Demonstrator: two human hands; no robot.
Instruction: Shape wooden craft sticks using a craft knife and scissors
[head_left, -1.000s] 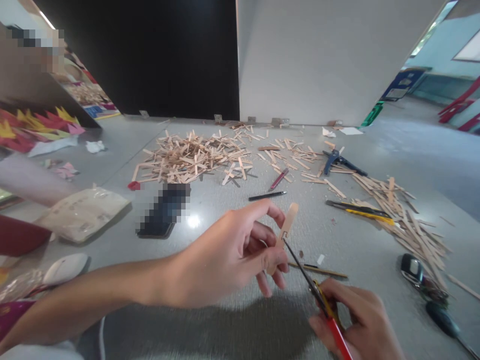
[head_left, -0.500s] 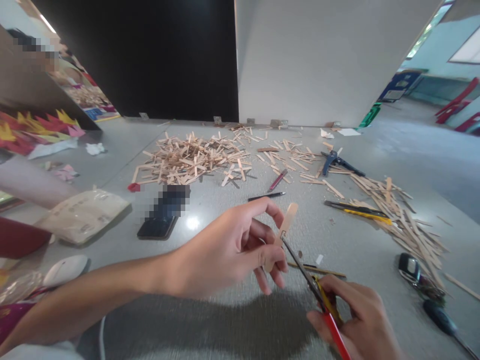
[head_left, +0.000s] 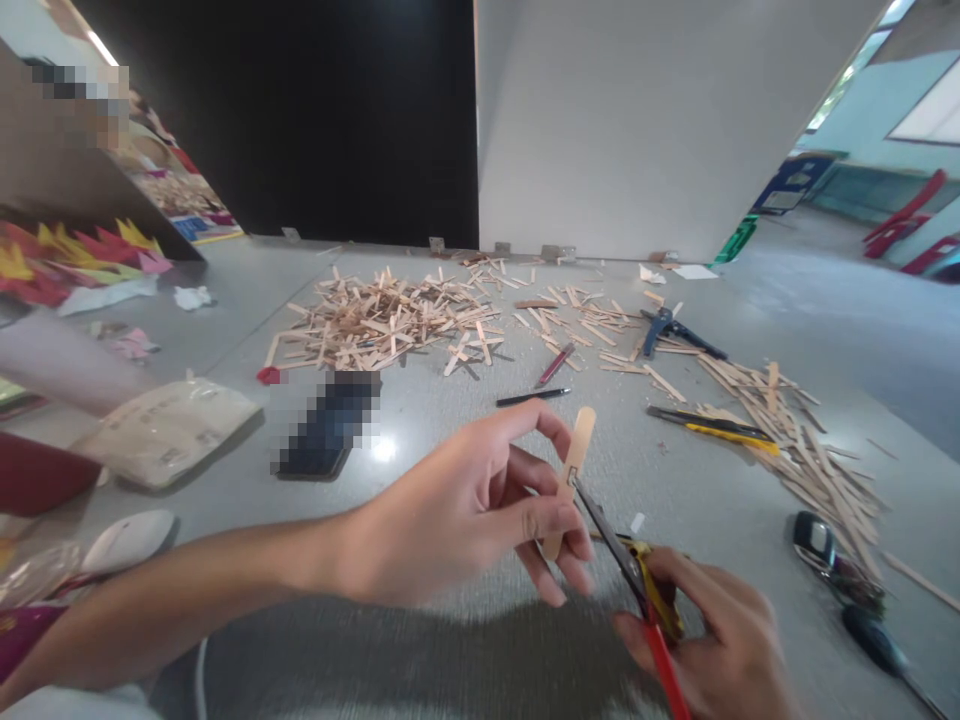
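My left hand point(head_left: 480, 510) pinches a wooden craft stick point(head_left: 582, 432) between thumb and fingers, holding it nearly upright above the table. A small dark-edged rectangular mark or cut shows on the stick's middle. In my right hand point(head_left: 720, 630) is a pair of scissors point(head_left: 619, 545) with red and yellow handles. Its blades look nearly together, and their tips meet the stick beside that mark. Part of the handles is hidden by my right fingers. Behind the blades, a thin stick and a small white scrap point(head_left: 637, 523) lie on the table.
A heap of craft sticks point(head_left: 397, 320) lies at the back, with more strips point(head_left: 832, 470) at right. Around them are a yellow cutter knife point(head_left: 712, 428), blue pliers-like tool point(head_left: 660, 330), black pen point(head_left: 534, 397), phone point(head_left: 315, 450), mouse point(head_left: 129, 542) and keys point(head_left: 817, 545). Upright boards point(head_left: 630, 130) stand behind.
The craft stick has turned a little more upright and shifted slightly right in my left hand. The scissors have moved slightly with it, their tips still at the mark.
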